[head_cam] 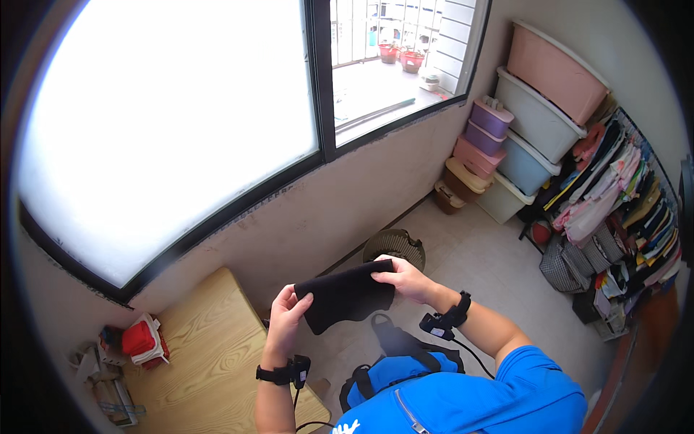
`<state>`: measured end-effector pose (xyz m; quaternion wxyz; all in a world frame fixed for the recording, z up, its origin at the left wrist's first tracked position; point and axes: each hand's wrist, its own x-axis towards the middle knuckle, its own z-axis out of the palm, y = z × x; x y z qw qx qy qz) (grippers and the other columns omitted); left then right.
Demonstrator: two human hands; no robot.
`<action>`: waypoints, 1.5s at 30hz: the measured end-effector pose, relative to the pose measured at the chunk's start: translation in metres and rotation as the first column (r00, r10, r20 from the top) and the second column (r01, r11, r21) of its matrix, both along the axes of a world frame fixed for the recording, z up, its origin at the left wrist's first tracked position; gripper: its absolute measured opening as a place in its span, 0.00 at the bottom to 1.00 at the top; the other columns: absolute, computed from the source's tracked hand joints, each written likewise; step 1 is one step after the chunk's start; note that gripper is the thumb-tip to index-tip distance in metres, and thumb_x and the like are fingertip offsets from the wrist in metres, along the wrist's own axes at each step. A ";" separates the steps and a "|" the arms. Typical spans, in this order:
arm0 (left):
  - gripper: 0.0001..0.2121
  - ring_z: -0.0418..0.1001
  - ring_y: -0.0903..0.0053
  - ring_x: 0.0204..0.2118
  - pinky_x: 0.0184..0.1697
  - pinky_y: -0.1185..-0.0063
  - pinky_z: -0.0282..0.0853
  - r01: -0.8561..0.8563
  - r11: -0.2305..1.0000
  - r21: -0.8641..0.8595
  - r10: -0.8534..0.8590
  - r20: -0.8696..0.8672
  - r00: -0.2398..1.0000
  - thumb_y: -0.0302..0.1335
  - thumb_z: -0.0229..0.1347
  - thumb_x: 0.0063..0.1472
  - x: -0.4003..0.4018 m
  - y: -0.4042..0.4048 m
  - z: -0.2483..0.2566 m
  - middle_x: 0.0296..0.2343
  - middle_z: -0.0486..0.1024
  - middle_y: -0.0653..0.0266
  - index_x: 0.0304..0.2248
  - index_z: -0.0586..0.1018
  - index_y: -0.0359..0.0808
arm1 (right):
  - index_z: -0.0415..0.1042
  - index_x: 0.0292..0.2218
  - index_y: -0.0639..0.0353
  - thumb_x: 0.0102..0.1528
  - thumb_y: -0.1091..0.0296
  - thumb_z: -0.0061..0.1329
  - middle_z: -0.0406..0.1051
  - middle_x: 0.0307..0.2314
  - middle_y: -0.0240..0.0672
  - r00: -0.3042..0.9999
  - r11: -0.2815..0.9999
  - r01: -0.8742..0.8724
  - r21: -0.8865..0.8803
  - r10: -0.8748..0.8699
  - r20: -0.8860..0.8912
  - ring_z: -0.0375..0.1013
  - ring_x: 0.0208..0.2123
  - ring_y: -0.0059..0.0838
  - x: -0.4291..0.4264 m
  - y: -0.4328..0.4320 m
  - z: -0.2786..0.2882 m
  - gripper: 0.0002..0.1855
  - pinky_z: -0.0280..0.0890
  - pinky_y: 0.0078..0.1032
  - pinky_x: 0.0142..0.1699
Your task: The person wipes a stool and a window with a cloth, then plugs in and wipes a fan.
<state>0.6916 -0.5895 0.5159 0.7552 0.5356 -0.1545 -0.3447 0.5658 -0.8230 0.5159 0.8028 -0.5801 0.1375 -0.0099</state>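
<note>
A black cloth (347,295) hangs stretched between my two hands, in front of my body and above the floor. My left hand (290,312) pinches its left upper corner between thumb and fingers. At the right upper corner, my right hand (406,279) grips the edge, thumb on the near side. The lower edge of the cloth hangs loose and wavy. Both wrists carry black straps with small devices and cables.
A wooden table (211,347) stands at the left, with red and white cloths (143,340) near the wall. Behind my right hand a round basket (398,244) sits on the floor. Stacked plastic bins (542,108) and a rack of clothes (602,190) line the right side.
</note>
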 end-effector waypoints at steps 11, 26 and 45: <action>0.03 0.58 0.93 0.22 0.24 0.90 0.53 -0.597 0.800 0.065 0.421 0.648 0.635 0.22 0.57 0.54 0.039 -0.104 0.031 0.20 0.61 0.80 0.28 0.76 0.33 | 0.75 0.33 0.62 0.50 0.71 0.52 0.67 0.18 0.21 0.990 0.935 0.042 -0.352 0.008 0.140 0.59 0.19 0.07 0.103 -0.122 0.021 0.07 0.55 0.09 0.24; 0.09 0.73 0.79 0.32 0.36 0.81 0.71 -0.544 0.753 -0.369 0.658 0.431 0.618 0.19 0.51 0.57 0.182 -0.126 0.114 0.29 0.74 0.61 0.39 0.70 0.29 | 0.65 0.37 0.63 0.55 0.73 0.45 0.71 0.30 0.37 0.826 0.890 0.373 0.261 -0.447 0.344 0.72 0.31 0.24 0.248 -0.067 0.120 0.07 0.69 0.21 0.40; 0.38 0.65 0.57 0.50 0.48 0.71 0.65 -0.077 0.899 -0.431 0.438 0.891 0.124 0.19 0.54 0.52 0.296 -0.184 0.217 0.48 0.62 0.39 0.57 0.44 0.28 | 0.45 0.58 0.65 0.52 0.56 0.43 0.41 0.57 0.57 0.253 -0.195 0.951 -0.242 0.030 0.967 0.38 0.59 0.61 0.435 -0.084 0.233 0.39 0.34 0.56 0.58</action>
